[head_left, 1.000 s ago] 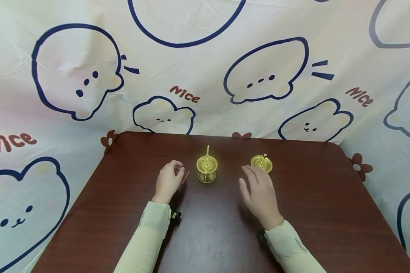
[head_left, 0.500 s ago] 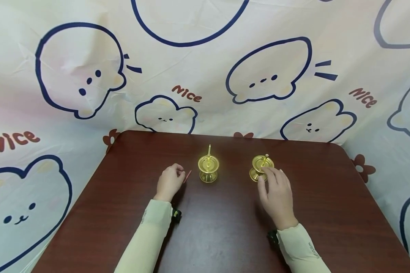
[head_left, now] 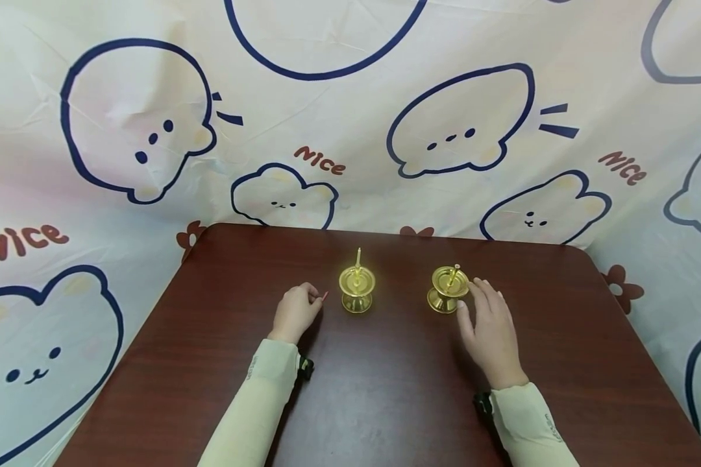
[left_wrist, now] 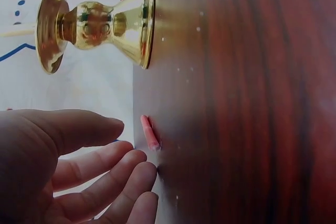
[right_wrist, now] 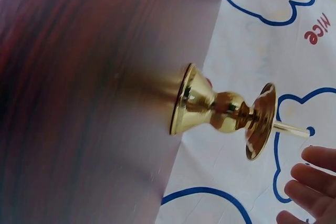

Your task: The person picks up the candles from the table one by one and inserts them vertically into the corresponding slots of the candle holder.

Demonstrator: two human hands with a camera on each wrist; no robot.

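"Where's the red stick seen?"
"Two o'clock from the left hand, thumb and fingers parted; touch can't be judged."
"Right hand?"
"Fingers slightly spread, gold holder placed at ten o'clock."

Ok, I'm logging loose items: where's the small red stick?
Head view: on the brown table, the small red stick lies between the left grip and the left gold candlestick.

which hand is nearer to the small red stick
Left. The left hand is close beside the red stick; whether it touches it is unclear. The right hand is farther away, next to the candle holder on the right.
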